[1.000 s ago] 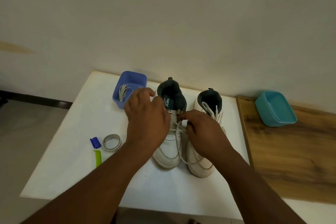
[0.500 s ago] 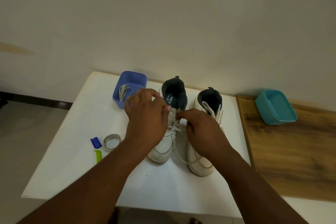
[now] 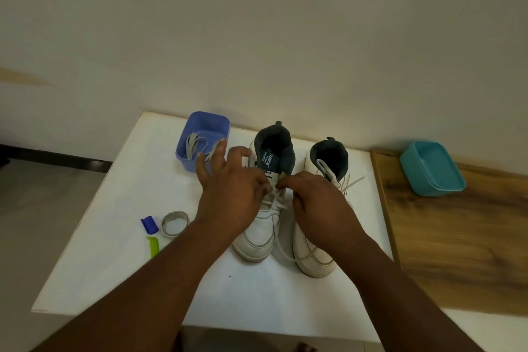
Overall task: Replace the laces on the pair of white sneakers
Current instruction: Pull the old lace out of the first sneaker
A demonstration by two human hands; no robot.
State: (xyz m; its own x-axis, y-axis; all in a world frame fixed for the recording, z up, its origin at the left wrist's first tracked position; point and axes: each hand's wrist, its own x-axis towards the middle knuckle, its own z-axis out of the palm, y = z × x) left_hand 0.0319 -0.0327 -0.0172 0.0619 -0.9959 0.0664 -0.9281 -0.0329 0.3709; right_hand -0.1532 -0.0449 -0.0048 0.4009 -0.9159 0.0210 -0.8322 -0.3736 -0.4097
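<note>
The left hand (image 3: 231, 194) and right hand (image 3: 320, 206) each pinch the white flat lace (image 3: 275, 203) over the left white leather sneaker (image 3: 263, 231). Left grip's other fingers splay; it stands on the white desk (image 3: 120, 237).

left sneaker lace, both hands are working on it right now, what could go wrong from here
The left hand and right hand pinch the lace near the top eyelets of the left sneaker; a hard pull could tip or drag the shoe, since neither hand pins it down. The loose lace end trails between both sneakers and may snag the right sneaker. The left hand's spread fingers could knock the purple bin.
</note>
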